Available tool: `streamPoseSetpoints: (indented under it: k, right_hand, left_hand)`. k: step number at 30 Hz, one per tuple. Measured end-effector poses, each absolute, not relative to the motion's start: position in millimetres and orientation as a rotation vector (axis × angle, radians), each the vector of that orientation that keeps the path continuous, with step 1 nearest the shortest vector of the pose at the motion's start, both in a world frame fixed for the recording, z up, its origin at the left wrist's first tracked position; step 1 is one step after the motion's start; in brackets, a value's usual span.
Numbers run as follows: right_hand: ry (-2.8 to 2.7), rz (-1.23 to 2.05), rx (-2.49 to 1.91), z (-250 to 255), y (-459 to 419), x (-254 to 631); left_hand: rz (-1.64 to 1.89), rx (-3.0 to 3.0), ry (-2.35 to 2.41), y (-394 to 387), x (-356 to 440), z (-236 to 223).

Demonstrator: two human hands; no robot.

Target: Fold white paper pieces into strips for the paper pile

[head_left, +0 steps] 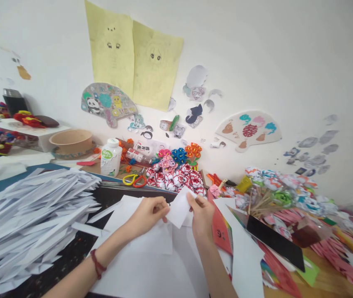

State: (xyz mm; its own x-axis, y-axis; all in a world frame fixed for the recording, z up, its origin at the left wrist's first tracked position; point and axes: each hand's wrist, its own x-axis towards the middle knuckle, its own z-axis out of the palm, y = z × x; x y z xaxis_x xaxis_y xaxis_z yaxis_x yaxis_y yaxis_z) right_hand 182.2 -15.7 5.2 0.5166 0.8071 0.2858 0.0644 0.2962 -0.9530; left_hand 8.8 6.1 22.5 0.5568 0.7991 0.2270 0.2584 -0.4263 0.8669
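A small white piece of paper (179, 210) is held up over larger white sheets (151, 269). My right hand (201, 212) pinches its right side between thumb and fingers. At its left corner my left hand (150, 213), with a red cord on the wrist, has thumb and fingers closed on the edge; the fingertips partly cover that corner. To the left lies a big heap of folded white paper strips (36, 219), a few of them loose near my left forearm.
Yellow-and-red scissors (134, 179), a white bottle (111, 157) and red-white paper flowers (179, 179) stand behind my hands. On the right are a black phone (275, 242), a red booklet (221, 227) and piled paper flowers (288, 194). A tan round ring (70, 140) sits back left.
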Motion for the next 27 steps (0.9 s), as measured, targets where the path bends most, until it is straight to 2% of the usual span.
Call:
streamPoseSetpoints:
  k: [10, 18, 24, 27]
  right_hand:
    - [-1.026, 0.66, -1.209, 8.9, -13.3, 183.3]
    - [-1.362, 1.133, -1.043, 11.8, -18.4, 167.5]
    - [-1.409, 1.07, -1.069, 11.2, -18.3, 173.1]
    - [-1.501, 0.934, -1.117, 12.2, -19.3, 171.7]
  left_hand:
    - [0.951, 2.183, 1.003, 9.1, 4.7, 24.7]
    - [1.024, 2.114, 0.99, 10.5, 7.2, 21.1]
    - [0.889, 2.266, 0.971, 7.6, 7.6, 24.2]
    - [0.854, 2.251, 0.954, 7.1, 8.3, 24.5]
